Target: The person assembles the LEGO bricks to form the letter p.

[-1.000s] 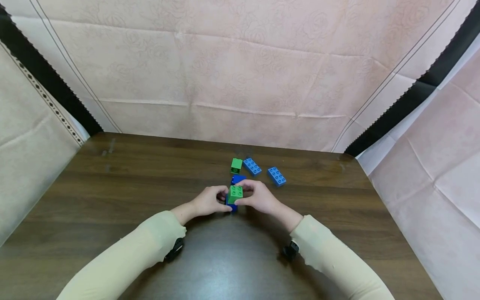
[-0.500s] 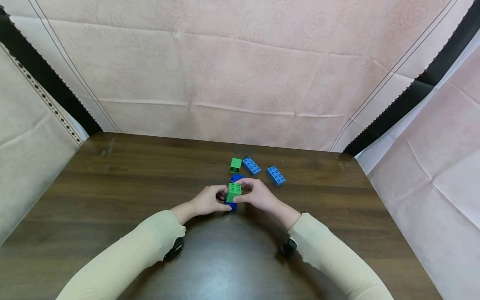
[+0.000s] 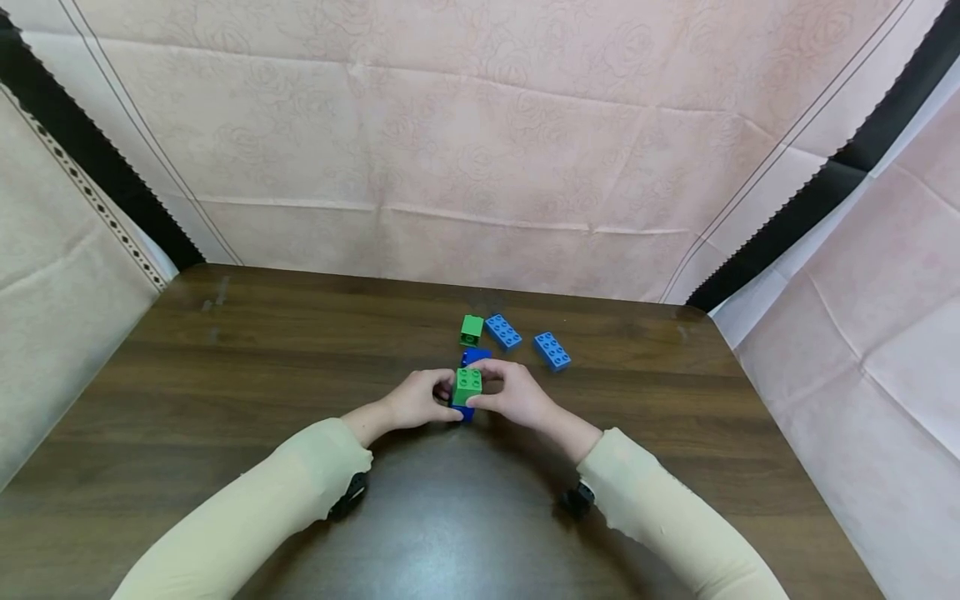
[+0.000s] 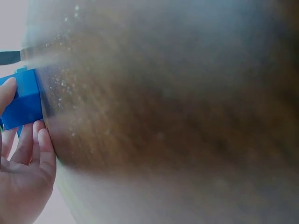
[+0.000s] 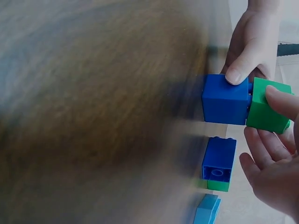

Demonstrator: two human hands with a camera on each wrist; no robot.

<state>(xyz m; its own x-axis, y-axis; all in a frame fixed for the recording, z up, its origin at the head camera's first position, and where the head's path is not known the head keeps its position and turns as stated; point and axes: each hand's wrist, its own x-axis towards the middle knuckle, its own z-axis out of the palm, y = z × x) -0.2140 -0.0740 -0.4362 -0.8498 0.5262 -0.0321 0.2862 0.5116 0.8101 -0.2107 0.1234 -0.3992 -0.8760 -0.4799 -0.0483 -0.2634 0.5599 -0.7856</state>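
A green brick (image 3: 467,385) is pinched between the thumb and fingers of the right hand (image 3: 519,393). Below it is a dark blue brick (image 5: 225,100), which the left hand (image 3: 411,407) grips from the left side. In the right wrist view the green brick (image 5: 269,105) meets the studs of the blue one, with a narrow gap showing between them. The left thumb lies on the blue brick (image 4: 23,100) in the left wrist view, with the fingers (image 4: 41,144) beneath it.
Behind the hands lie another dark blue brick (image 3: 476,356), a green brick (image 3: 472,330) and two lighter blue bricks, one nearer (image 3: 503,332) and one farther right (image 3: 552,352). Cloth (image 3: 450,150) hangs at the brown table's (image 3: 262,333) back edge.
The green brick in the right hand has shifted slightly left and sits more squarely over the blue one. The left hand has hardly moved.
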